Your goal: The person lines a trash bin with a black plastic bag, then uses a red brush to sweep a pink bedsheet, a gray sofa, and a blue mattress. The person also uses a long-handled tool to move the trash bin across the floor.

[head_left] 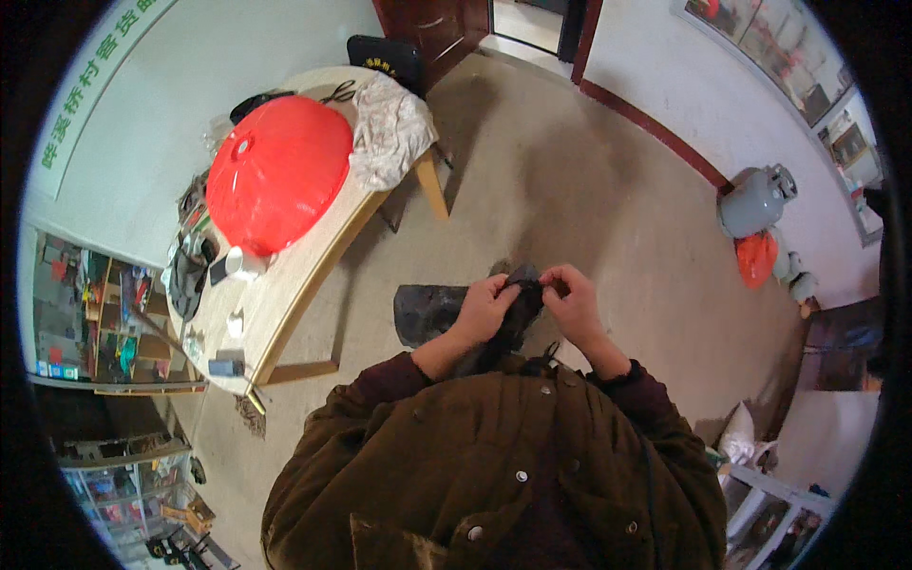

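Both hands are together in front of my brown jacket (456,446), low in the middle of the view. My left hand (483,312) is closed on the left side of a dark, soft-looking piece of fabric (522,277); its exact kind I cannot make out. At its right edge, my right hand (573,302) pinches with thumb and forefinger, the other fingers curled. A dark grey, flat shape (426,313), perhaps a trouser leg or more fabric, shows left of my left hand. Below the hands, the fabric's lower part runs toward my jacket.
A pale wooden table (302,285) on the left bears a red dome-shaped cover (280,171), a patterned cloth (389,131), scissors (339,92) and a white cup (244,264). Against the right wall stands a grey gas cylinder (755,201) beside a red bag (756,258). Shelves (114,313) fill the left edge.
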Demonstrator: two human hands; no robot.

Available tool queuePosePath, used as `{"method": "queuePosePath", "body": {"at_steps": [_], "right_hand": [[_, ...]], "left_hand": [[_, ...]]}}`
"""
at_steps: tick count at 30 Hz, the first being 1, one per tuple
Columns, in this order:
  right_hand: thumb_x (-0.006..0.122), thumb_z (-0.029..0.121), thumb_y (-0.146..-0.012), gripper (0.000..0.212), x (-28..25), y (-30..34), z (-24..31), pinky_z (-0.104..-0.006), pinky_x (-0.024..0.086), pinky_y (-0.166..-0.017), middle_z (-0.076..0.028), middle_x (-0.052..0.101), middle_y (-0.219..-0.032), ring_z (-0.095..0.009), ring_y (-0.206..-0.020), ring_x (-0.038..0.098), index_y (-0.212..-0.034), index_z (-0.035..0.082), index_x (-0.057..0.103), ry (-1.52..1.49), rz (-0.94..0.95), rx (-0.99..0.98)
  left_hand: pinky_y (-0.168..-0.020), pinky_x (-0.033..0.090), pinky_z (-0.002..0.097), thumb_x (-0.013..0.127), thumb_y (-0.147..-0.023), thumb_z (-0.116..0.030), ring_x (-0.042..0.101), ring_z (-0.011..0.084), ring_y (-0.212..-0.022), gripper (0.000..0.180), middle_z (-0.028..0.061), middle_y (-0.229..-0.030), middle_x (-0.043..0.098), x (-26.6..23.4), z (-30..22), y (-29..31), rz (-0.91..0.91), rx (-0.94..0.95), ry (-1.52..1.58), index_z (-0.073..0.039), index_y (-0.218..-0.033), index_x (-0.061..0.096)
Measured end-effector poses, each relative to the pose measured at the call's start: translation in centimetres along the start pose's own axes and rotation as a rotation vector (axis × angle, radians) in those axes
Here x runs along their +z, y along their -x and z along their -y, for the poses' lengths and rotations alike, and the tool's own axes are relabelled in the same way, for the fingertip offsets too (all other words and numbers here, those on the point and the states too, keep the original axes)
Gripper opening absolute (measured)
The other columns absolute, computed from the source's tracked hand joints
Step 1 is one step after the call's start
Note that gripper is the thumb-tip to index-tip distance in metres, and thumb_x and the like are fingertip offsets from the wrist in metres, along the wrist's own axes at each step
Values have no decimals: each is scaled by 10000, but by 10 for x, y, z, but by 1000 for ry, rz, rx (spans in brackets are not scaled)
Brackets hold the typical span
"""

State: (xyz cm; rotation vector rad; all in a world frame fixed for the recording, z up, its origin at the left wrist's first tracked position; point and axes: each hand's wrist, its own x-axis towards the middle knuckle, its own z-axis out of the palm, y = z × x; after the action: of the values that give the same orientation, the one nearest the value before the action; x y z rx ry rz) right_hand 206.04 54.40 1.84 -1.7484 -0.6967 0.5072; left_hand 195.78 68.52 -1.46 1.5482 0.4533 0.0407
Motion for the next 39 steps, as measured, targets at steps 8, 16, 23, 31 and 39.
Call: {"method": "queuePosePath", "body": {"at_steps": [8,16,23,31,39], "right_hand": [[533,276,-821,288,-47,-223,-6,-290,412,-711,-61,560,-725,-114,-737,502,-901,5,585,7,277,-241],[563,137,-811,145,-131,-368,-29,-253,399,-608,-14,532,-696,-85,-682,470,-785,-5,575,53,424,159],[539,123,-831,134,-135,-534,-64,-216,382,-652,-3,520,-782,-76,-738,456,-917,21,532,-480,-112,97],[513,149,-827,116,-182,-730,-33,-328,441,-565,-81,565,-778,-228,-692,553,-900,64,544,368,223,-515],[490,181,-819,141,-167,-884,-29,-439,419,-550,-173,553,-748,-376,-676,531,-892,63,470,392,323,-444]], "left_hand": [[-688,412,233,512,-856,-162,482,65,-745,209,-9,-788,575,-55,-81,-194,473,87,-180,18,-950,564],[-611,429,246,636,-750,-198,546,114,-655,209,62,-699,609,-127,-155,-357,350,157,-641,-10,-834,600],[-682,447,257,547,-838,-166,543,126,-748,164,16,-833,581,-119,-158,-525,8,-21,463,-33,-933,548],[-642,444,321,435,-900,-285,511,143,-735,226,22,-802,534,-114,-196,-733,-355,-163,796,-74,-922,514],[-631,416,315,393,-880,-463,495,180,-673,422,36,-764,535,-158,-242,-862,-564,-281,1055,-69,-889,547]]}}
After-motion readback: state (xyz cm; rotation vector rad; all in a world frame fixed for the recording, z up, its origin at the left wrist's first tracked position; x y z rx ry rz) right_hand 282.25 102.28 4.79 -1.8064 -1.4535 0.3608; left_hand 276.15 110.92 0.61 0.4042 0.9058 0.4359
